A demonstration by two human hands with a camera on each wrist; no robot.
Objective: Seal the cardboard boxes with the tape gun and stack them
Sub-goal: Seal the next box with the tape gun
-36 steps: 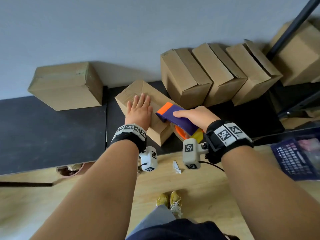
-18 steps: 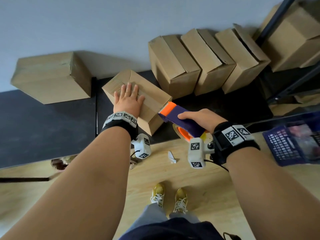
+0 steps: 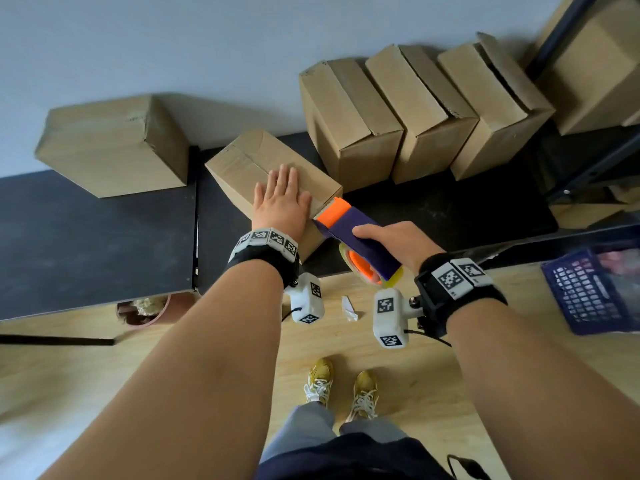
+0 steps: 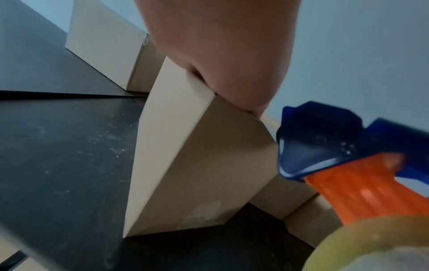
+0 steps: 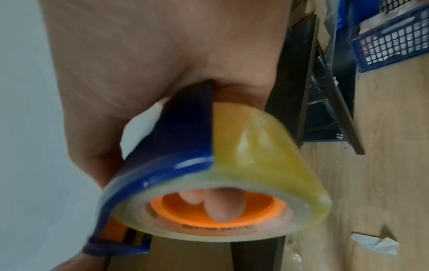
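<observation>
A small cardboard box (image 3: 256, 157) lies at an angle on the black table (image 3: 86, 237). My left hand (image 3: 282, 199) presses flat on its top with straight fingers; the left wrist view shows the palm (image 4: 223, 55) resting on the box's edge (image 4: 190, 165). My right hand (image 3: 391, 240) grips the blue and orange tape gun (image 3: 349, 230), its orange front at the box's near right corner. The right wrist view shows the yellowish tape roll (image 5: 243, 146) on the tape gun (image 5: 183, 132), with fingertips (image 5: 223, 207) through its orange core.
Three cardboard boxes (image 3: 349, 112) lean in a row against the wall behind. A larger box (image 3: 110, 143) sits at the left on the table. A blue plastic crate (image 3: 595, 289) stands at the right on the wooden floor, a paper scrap (image 3: 349, 308) near my feet.
My right hand has drawn the tape gun from the box's top back to its near right corner. The left hand has stayed flat on the box.
</observation>
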